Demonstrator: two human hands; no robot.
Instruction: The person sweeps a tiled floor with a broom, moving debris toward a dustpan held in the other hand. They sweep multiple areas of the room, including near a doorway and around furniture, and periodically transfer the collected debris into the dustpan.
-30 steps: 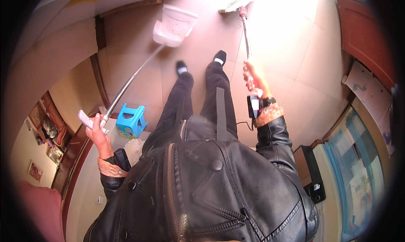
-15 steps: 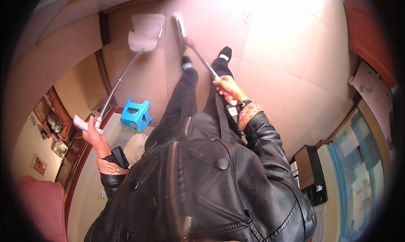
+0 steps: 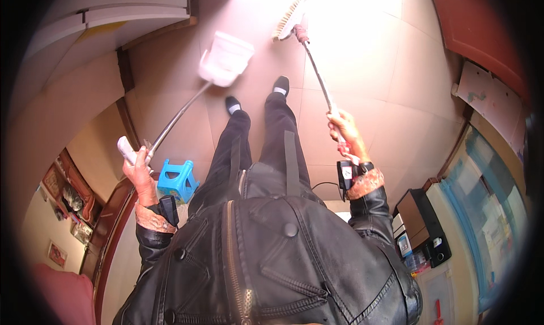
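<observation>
My left hand is closed around the upper end of a long-handled dustpan, near its white grip. The pale pan tilts over the floor ahead of my feet, at the lower end of a thin metal pole. My right hand wraps round the handle of a broom. The broom's head, with pale bristles along its left side, is ahead and right of the pan, apart from it. Reddish-brown material is bound where the broom's head meets its pole. Both my wrists carry small black devices.
A blue plastic stool stands beside my left leg. White cabinets line the far left, and a reddish-brown cabinet the far right. On the right are a black and brown box and a blue curtain. Pale tiles cover the floor.
The broom has swung right and away from the dustpan, with my right hand moving right. The dustpan has shifted right in view and turned. My feet have changed position in a step.
</observation>
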